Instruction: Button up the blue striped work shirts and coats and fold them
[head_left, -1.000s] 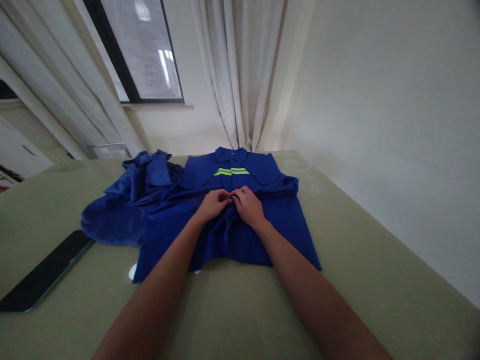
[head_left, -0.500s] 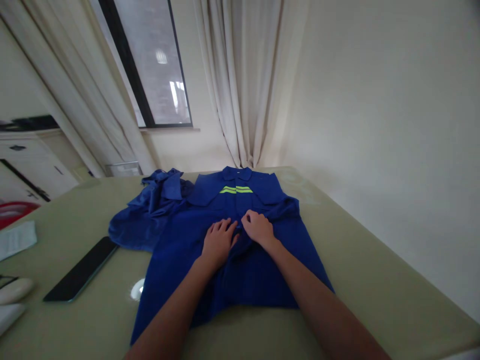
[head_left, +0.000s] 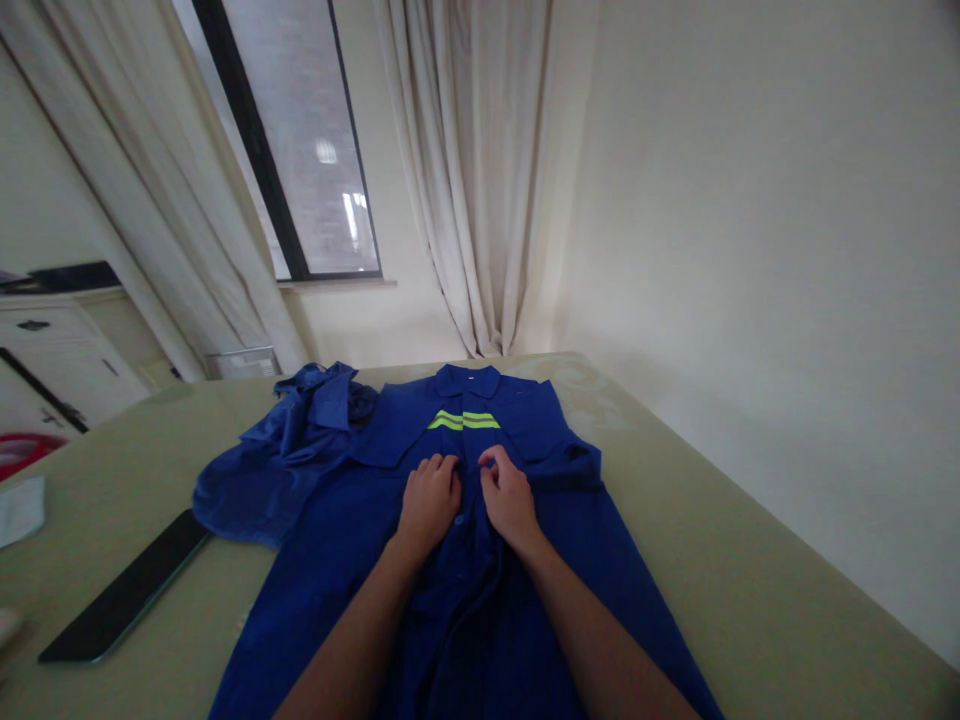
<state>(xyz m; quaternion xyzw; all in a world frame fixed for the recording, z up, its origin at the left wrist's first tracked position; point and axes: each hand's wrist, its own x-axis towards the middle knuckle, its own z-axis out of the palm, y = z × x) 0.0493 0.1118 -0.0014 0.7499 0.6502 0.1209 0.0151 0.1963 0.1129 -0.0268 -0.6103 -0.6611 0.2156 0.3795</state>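
Observation:
A blue work jacket lies front side up, its collar at the far end and yellow-green stripes across the chest. On its left front, beside the button placket, my left hand has its fingers curled down and closed on the cloth. My right hand is just across the placket, thumb and forefinger bent together at the cloth edge. The fingertips are partly hidden, and a small gap separates the hands. A button shows on the placket between my wrists.
Crumpled blue cloth lies against the jacket's left side. A flat black slab rests on the pale green table, with a pale sheet farther left. The wall borders the table's right side.
Both hands have moved up along the placket toward the collar, and the button now shows below them. The view has tilted up slightly, and more of the jacket's lower front reaches the bottom edge.

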